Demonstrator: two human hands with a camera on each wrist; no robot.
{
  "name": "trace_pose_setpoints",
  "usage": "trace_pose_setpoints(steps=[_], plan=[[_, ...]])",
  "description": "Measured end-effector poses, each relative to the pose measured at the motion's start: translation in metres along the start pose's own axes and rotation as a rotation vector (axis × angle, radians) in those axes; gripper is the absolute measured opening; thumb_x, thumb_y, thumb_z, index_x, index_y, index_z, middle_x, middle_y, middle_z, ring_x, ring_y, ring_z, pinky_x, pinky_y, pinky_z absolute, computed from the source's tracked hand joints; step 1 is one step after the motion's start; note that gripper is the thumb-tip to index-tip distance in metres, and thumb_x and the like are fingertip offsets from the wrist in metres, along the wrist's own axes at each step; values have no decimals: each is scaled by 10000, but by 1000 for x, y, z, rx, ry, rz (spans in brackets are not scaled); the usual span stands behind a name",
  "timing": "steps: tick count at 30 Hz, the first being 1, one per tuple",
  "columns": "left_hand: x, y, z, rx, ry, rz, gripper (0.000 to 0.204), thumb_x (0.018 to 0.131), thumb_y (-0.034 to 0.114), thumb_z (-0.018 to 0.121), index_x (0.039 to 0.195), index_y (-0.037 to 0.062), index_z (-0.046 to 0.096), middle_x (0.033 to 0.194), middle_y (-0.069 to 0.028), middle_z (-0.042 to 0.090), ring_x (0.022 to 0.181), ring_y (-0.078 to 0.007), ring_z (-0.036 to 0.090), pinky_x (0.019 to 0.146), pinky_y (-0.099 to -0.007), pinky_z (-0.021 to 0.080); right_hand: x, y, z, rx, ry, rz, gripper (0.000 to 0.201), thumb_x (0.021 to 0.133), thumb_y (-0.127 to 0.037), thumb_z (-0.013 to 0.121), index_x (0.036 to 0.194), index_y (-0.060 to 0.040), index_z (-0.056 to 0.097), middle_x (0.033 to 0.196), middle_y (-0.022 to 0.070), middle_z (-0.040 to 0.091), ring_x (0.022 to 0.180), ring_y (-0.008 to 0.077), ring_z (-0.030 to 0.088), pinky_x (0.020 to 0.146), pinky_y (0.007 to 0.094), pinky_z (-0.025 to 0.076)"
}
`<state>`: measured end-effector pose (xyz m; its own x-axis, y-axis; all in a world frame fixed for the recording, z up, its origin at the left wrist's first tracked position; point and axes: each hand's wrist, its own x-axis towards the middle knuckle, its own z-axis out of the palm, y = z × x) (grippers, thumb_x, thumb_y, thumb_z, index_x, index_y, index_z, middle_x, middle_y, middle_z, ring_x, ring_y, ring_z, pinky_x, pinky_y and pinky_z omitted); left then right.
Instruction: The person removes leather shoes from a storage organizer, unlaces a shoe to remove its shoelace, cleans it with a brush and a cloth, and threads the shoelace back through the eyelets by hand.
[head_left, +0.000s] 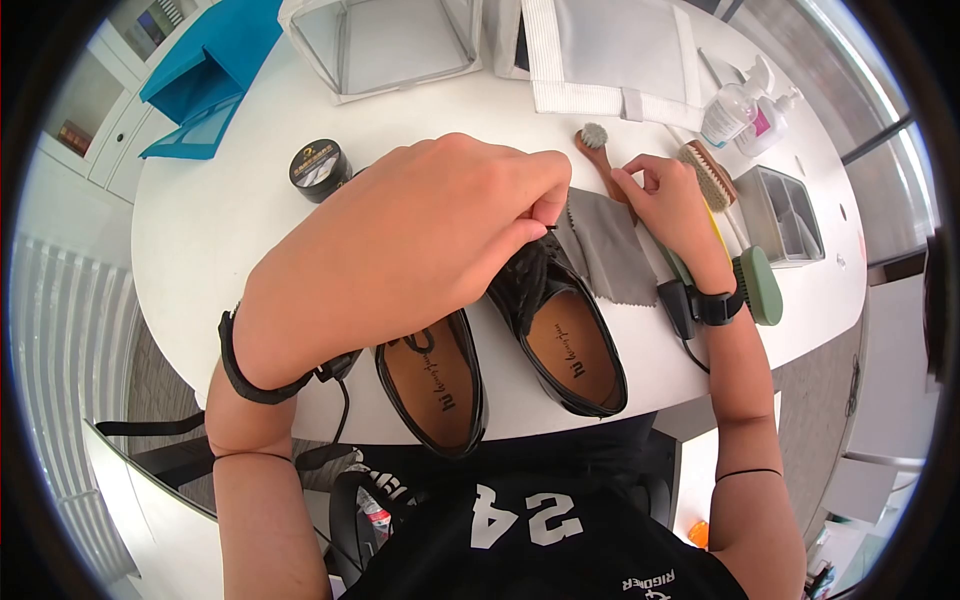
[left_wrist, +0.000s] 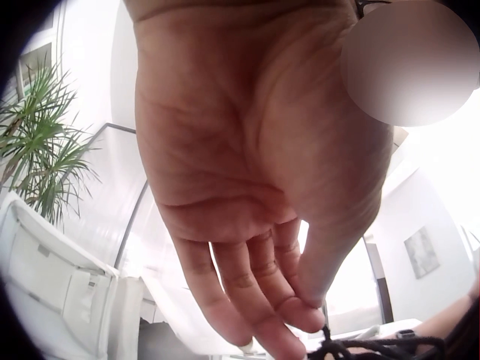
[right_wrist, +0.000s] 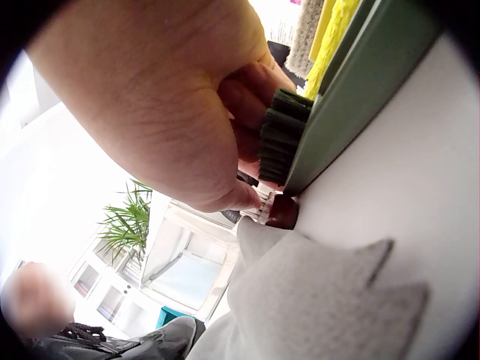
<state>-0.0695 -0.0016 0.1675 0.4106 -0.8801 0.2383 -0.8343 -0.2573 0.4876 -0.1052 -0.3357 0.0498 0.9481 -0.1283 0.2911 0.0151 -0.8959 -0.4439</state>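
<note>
My left hand (head_left: 420, 215) reaches across from the left, over a pair of glossy black lace-up shoes with tan insoles. Its thumb and index finger pinch the end of a black shoelace (left_wrist: 326, 334) above the right-hand shoe (head_left: 565, 350). The left-hand shoe (head_left: 432, 390) stands beside it, its front covered by that hand. Fingers loosely bent, my right hand (head_left: 670, 205) rests among the brushes. Its thumb is close to the small wooden-handled brush (head_left: 598, 155), and a green brush (right_wrist: 352, 97) with dark bristles overlaps its fingers in the right wrist view.
A grey cloth (head_left: 610, 250) lies right of the shoes. A round black tin (head_left: 320, 170) is at the left. Farther right are a wooden brush (head_left: 708, 172), a green-backed brush (head_left: 757, 287), a clear divided box (head_left: 780, 215) and pump bottles (head_left: 735, 105). White bins (head_left: 390, 45) stand behind.
</note>
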Motion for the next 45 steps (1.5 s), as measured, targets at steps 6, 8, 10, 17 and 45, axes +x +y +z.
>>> trace_pose_setpoints(steps=[6, 8, 10, 17, 45], plan=[[1, -4, -2, 9, -6, -31, 90, 962, -2, 687, 987, 5, 601, 814, -146, 667, 732, -301, 675, 691, -369, 533, 1, -3, -2, -29, -2, 29, 271, 967, -289, 820, 940, -20, 823, 593, 131, 583, 521, 280, 582, 558, 412, 478], [0, -3, -2, -4, -14, -51, 87, 949, 4, 690, 973, 3, 606, 799, -143, 665, 725, -295, 677, 688, -368, 536, 1, -2, -2, -27, 2, 24, 271, 967, -289, 820, 939, -20, 823, 591, 129, 582, 520, 279, 582, 557, 411, 477], [0, -2, -3, -18, -23, -72, 84, 936, 10, 692, 959, 1, 611, 785, -139, 663, 717, -289, 680, 684, -368, 538, 1, -2, -2, -35, 4, 23, 270, 966, -288, 821, 938, -19, 822, 590, 128, 579, 520, 276, 583, 557, 410, 476], [1, 0, -4, -9, -41, -68, 76, 909, 20, 691, 927, 11, 618, 762, -126, 656, 705, -271, 684, 671, -357, 529, 1, -1, -2, -42, -4, 27, 275, 968, -296, 818, 943, -23, 824, 597, 129, 581, 531, 289, 593, 563, 417, 481], [3, 47, -29, -538, 709, -206, 428, 1140, 351, 568, 1134, -65, 671, 832, -87, 683, 537, -129, 622, 493, -239, 449, 2, -1, -2, -41, -21, 39, 281, 971, -296, 811, 964, -16, 830, 606, 126, 592, 543, 285, 607, 577, 410, 496]])
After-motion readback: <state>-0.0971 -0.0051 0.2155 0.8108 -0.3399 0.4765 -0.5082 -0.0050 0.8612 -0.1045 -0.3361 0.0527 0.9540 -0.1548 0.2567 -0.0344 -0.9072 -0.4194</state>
